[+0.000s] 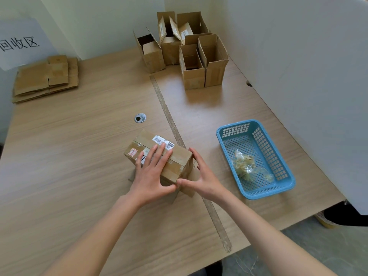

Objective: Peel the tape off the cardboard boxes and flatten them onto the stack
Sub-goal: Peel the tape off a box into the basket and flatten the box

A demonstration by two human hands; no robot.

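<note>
A taped cardboard box [175, 162] with a barcode label stands in the middle of the table. My left hand [152, 174] lies flat on its top with the fingers straight. My right hand [199, 176] touches the box's right end, thumb at the near corner and fingers spread along the side. A stack of flattened cardboard [44, 78] lies at the far left of the table. Several opened boxes [191, 52] stand upright at the back.
A blue plastic basket [278, 186] to the right of the box holds crumpled peeled tape [245, 166]. A seam strip [171, 124] runs down the wooden table [79, 156]. A round cable grommet [140, 118] sits behind the box. White partition walls close the right and back.
</note>
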